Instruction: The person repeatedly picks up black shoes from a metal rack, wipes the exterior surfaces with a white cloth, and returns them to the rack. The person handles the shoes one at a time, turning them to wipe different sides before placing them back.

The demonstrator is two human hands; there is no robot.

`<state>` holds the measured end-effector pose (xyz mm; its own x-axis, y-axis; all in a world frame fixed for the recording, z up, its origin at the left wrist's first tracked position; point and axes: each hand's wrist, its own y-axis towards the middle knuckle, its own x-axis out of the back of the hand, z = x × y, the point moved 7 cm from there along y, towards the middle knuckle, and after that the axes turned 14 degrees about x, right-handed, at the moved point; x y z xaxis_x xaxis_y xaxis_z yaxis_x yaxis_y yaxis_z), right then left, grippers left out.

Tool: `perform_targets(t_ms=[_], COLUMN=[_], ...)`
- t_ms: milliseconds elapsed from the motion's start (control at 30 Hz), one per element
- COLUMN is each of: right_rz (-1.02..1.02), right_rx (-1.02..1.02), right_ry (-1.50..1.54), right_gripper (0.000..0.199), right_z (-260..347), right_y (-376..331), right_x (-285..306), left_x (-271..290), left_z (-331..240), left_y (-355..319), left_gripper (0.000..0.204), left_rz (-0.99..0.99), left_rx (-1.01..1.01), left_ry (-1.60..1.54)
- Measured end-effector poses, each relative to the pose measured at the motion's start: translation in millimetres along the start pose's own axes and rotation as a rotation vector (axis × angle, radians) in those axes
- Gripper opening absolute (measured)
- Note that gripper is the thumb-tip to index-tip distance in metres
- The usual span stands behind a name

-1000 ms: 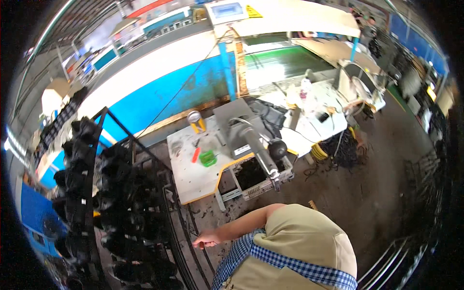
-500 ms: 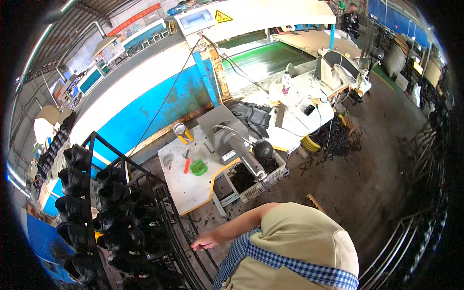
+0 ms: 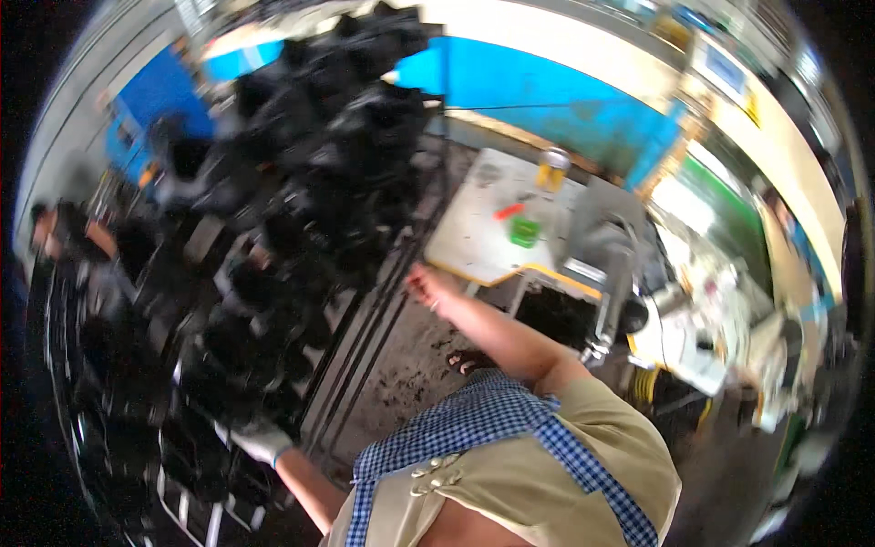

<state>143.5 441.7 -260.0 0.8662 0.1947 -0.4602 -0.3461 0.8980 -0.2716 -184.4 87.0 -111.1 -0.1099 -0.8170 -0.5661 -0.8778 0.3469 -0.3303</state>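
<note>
My left hand (image 3: pixel 262 444), in a white glove, reaches to the lower part of a rack filled with black shoes (image 3: pixel 228 356). Its fingers are smeared against the dark shoes, so I cannot tell whether it touches or grips one. My bare right hand (image 3: pixel 428 288) hangs in front of me beside the rack's dark rails (image 3: pixel 365 342), close to the near left corner of a white worktable (image 3: pixel 465 242). Its fingers are blurred, and nothing clearly shows in them.
On the worktable are a yellow can (image 3: pixel 552 170), a red piece (image 3: pixel 509 211), a green holder (image 3: pixel 524 232) and a grey machine (image 3: pixel 602 228). Below the machine sits a crate of black scraps (image 3: pixel 556 314). Another person (image 3: pixel 68 232) is beyond the rack at far left.
My view has swung left, so the shoe rack fills more of it and the worktable sits further right. My gloved left hand has come into sight at the rack.
</note>
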Motion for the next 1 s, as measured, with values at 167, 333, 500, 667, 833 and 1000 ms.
perform_targets(t_ms=[167, 333, 500, 667, 833, 1000], right_rz=[0.063, 0.003, 0.035, 0.086, 0.143, 0.188], right_rx=[0.061, 0.239, 0.197, 0.162, 0.126, 0.101], right_ry=[-0.097, 0.273, 0.127, 0.0, -0.083, -0.115], right_gripper=[0.035, 0.039, 0.04, 0.041, 0.042, 0.044], right_z=[83.7, 111.1, 110.5, 98.1, 70.8, 64.4], right_y=[26.3, 153.8, 213.9, 252.3, 266.9, 266.4], right_x=[-66.3, -36.0, -84.1, -126.5, -177.6, -193.3], left_x=[12.5, 78.8, 102.1, 131.3, 138.5, 126.8], left_z=[-43.2, -15.4, -27.9, -19.7, -31.5, -33.2], left_y=[-74.6, -62.7, -103.5, -104.2, -111.5, -139.9], left_gripper=[0.043, 0.037, 0.033, 0.029, 0.033, 0.043], left_rz=[-0.206, -0.332, -0.543, -0.787, -0.667, -0.745], left_rx=[-0.098, -0.079, -0.122, -0.163, -0.371, -0.297], left_ry=[-0.2, -0.271, -0.29, -0.334, -0.545, -0.52])
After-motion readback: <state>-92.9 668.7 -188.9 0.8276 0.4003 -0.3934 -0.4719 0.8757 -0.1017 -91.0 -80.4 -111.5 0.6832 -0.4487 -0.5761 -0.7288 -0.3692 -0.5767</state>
